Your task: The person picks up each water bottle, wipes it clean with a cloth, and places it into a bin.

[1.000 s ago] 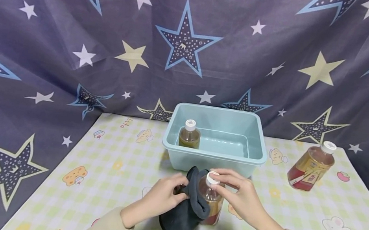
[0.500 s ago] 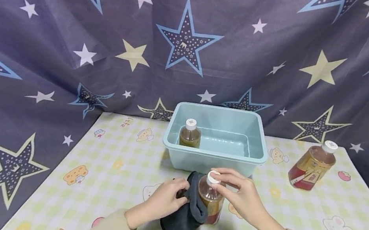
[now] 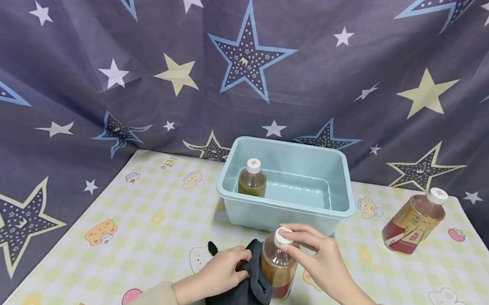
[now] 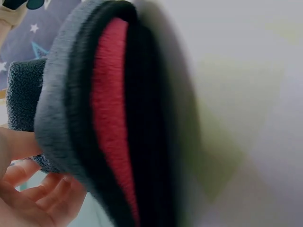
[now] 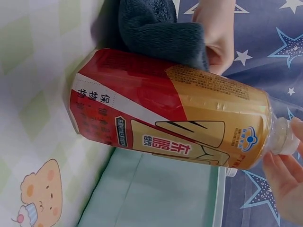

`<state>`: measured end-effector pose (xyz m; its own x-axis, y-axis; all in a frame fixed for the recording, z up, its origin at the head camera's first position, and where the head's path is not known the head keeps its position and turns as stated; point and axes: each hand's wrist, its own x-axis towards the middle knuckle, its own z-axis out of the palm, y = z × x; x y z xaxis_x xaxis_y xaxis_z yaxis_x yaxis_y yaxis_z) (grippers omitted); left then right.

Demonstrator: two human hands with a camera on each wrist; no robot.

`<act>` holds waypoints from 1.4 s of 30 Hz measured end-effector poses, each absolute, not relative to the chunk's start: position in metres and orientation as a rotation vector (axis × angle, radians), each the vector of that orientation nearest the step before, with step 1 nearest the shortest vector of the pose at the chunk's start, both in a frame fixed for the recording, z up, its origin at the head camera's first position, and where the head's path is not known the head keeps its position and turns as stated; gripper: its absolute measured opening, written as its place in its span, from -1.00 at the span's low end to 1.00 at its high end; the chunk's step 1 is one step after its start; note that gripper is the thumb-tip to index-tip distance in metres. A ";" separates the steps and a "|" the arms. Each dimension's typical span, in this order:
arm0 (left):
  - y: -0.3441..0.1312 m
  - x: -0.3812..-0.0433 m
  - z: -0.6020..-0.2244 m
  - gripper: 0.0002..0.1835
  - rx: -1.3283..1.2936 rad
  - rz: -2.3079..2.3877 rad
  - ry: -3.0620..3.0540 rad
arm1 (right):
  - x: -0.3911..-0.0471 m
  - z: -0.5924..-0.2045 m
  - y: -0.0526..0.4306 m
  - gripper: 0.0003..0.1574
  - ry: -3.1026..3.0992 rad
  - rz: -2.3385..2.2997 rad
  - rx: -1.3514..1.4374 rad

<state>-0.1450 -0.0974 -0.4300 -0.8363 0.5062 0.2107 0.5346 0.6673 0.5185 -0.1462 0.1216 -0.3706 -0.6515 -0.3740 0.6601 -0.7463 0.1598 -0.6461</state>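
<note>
A dark grey plush slipper (image 3: 234, 301), bootlike with a thick folded cuff, leans against the left side of a bottled drink (image 3: 276, 273). My left hand (image 3: 219, 275) grips its cuff; in the left wrist view a red strip (image 4: 111, 109) shows between black edges. The bottle stands upright on the table, with a red and gold label (image 5: 165, 113) in the right wrist view. At its top, my right hand (image 3: 316, 255) pinches the white cap (image 3: 283, 236) between thumb and fingers. The slipper partly hides the bottle's lower left side.
Behind the hands stands a light blue plastic basin (image 3: 282, 216), holding another white-capped bottle (image 3: 252, 181) at its left. Farther right, a third bottle (image 3: 414, 220) stands on the checked tablecloth (image 3: 155, 244). A star-patterned curtain (image 3: 250, 116) hangs along the back.
My left hand has drawn the slipper's cuff down and slightly toward me, and a black loop now shows beside the hand. My right hand and the bottle stay in place.
</note>
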 end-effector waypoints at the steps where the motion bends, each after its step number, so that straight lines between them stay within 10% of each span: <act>1: -0.097 -0.145 -0.431 -0.81 -0.885 -0.893 -2.835 | -0.146 -0.371 0.122 -0.64 -2.097 1.492 1.070; 42: -0.132 -0.148 -0.428 -0.84 -0.829 -1.201 -2.782 | -0.148 -0.362 0.119 -0.70 -2.113 1.400 1.023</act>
<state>-0.1480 -0.1318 -0.4279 -0.8607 0.4671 0.2022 0.4675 0.5684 0.6770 -0.1477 0.1186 -0.3622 -0.6491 -0.3516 0.6746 -0.7583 0.2279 -0.6108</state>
